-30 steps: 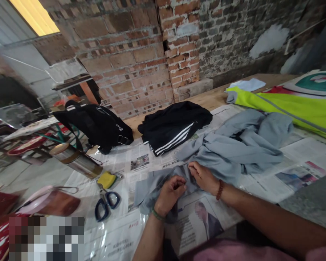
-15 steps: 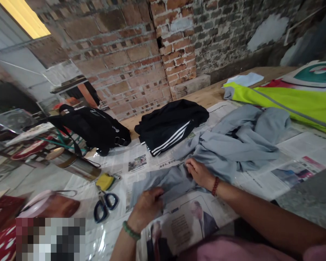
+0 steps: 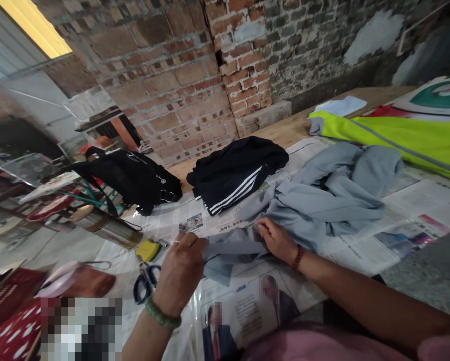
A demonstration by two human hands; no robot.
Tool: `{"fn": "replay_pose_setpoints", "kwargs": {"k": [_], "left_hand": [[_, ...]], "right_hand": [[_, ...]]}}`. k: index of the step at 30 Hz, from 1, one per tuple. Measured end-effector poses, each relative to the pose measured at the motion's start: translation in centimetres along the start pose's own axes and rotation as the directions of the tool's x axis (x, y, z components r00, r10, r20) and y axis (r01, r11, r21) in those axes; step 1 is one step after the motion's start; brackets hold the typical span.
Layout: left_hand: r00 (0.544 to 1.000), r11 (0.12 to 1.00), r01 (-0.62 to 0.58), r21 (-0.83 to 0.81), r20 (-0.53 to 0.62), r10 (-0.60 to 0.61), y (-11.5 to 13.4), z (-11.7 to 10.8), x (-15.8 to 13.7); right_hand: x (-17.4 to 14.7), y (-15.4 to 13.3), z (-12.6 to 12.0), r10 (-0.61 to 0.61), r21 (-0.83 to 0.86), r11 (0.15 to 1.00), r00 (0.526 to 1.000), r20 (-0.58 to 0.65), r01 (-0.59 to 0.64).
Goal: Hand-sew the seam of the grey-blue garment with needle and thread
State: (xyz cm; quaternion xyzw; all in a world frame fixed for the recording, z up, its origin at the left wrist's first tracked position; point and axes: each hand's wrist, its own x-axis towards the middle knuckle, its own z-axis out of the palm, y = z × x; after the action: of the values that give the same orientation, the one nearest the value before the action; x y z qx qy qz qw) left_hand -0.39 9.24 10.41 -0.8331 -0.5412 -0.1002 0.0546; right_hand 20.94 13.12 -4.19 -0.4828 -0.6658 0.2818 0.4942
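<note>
Both hands are closed on grey cloth [image 3: 322,203], near the middle of the table's [image 3: 298,125] near edge. The left hand [image 3: 183,273], green bracelet at the wrist, pinches the left end of a narrow flat band of it; the right hand [image 3: 279,241], red bead bracelet, grips the other end, fingertips curled under and partly hidden. Band is nearly straight between them, with looser folds below. The bulk lies crumpled beyond the right hand, toward the table's right side, on newspaper [image 3: 360,258]; its join to the band is partly covered.

Toward the far edge: black garment [image 3: 240,175] with white stripes, folded. Far left corner: black bag [image 3: 138,178]. Left edge: metal flask [image 3: 106,226], lying tilted; scissors [image 3: 146,283], partly behind the left hand, touching a yellow object [image 3: 148,249]. Far right: fluorescent yellow garment [image 3: 390,143], iron [image 3: 437,98] behind it.
</note>
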Motion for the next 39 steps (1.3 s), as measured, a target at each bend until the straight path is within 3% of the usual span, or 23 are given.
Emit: {"fn": "replay_pose_setpoints", "kwargs": {"k": [2, 4, 7, 10, 13, 15, 17, 20, 22, 24, 26, 29, 33, 36, 39], "left_hand": [[0.995, 0.962, -0.073, 0.263, -0.051, 0.09, 1.3, -1.8, 0.5], [0.989, 0.916, -0.073, 0.393, -0.092, 0.119, 1.7, -2.7, 0.6], [0.993, 0.944, -0.024, 0.33, -0.1, 0.06, -0.1, -2.4, -0.2], [0.992, 0.998, 0.07, 0.003, 0.105, -0.07, -3.1, -0.5, -2.2], [0.902, 0.943, 0.28, -0.182, 0.387, -0.193, -5.1, 1.8, -4.7], [0.844, 0.934, 0.329, -0.14, 0.488, -0.224, -5.2, 2.9, -5.9], [0.834, 0.953, 0.302, 0.006, 0.482, -0.267, -4.5, 3.4, -6.4], [0.901, 0.938, 0.279, 0.204, 0.282, -0.329, -2.6, 3.3, -5.7], [0.945, 0.956, 0.283, 0.084, 0.145, -0.292, -1.0, 3.4, -4.6], [0.967, 0.95, 0.251, -0.184, 0.094, -0.238, 0.6, 4.2, -3.4], [0.966, 0.901, 0.244, -0.36, 0.168, -0.194, 2.1, 5.6, -2.3], [0.939, 0.856, 0.293, -0.427, 0.296, -0.174, 3.5, 7.9, -1.1], [0.902, 0.795, 0.331, -0.508, 0.418, -0.108, 3.0, 9.6, -0.8], [0.915, 0.679, 0.322, -0.66, 0.4, -0.045, 1.7, 10.0, -1.1], [0.932, 0.537, 0.329, -0.777, 0.357, -0.056, 1.1, 10.2, -1.5]], "right_hand": [[-0.2, -0.1, -0.2, -0.024, 0.004, 1.0, 0.999, -0.037, 0.024], [-0.3, 0.0, -0.2, -0.048, 0.002, 0.999, 0.997, -0.067, 0.048], [-0.3, 0.3, -0.3, -0.076, -0.007, 0.997, 0.993, -0.089, 0.075], [-0.2, 0.5, -0.2, -0.097, -0.009, 0.995, 0.992, -0.079, 0.097], [-0.1, 0.5, -0.2, -0.105, -0.018, 0.994, 0.993, -0.049, 0.104], [-0.2, 0.5, -0.2, -0.102, -0.027, 0.994, 0.995, -0.017, 0.101], [-0.3, 0.5, -0.2, -0.102, -0.034, 0.994, 0.995, 0.009, 0.103], [-0.4, 0.4, -0.3, -0.107, -0.045, 0.993, 0.994, 0.019, 0.108], [-0.5, 0.4, -0.3, -0.101, -0.041, 0.994, 0.994, 0.028, 0.102], [-0.5, 0.3, -0.4, -0.095, -0.042, 0.994, 0.995, 0.038, 0.097], [-0.6, 0.2, -0.4, -0.099, -0.055, 0.993, 0.994, 0.039, 0.101], [-0.6, 0.2, -0.4, -0.111, -0.076, 0.991, 0.993, 0.033, 0.113], [-0.6, 0.3, -0.2, -0.102, -0.084, 0.991, 0.994, 0.032, 0.104], [-0.7, 0.5, 0.1, -0.085, -0.081, 0.993, 0.996, 0.01, 0.085], [-0.7, 0.5, 0.0, -0.038, 0.001, 0.999, 0.999, -0.03, 0.038]]}}
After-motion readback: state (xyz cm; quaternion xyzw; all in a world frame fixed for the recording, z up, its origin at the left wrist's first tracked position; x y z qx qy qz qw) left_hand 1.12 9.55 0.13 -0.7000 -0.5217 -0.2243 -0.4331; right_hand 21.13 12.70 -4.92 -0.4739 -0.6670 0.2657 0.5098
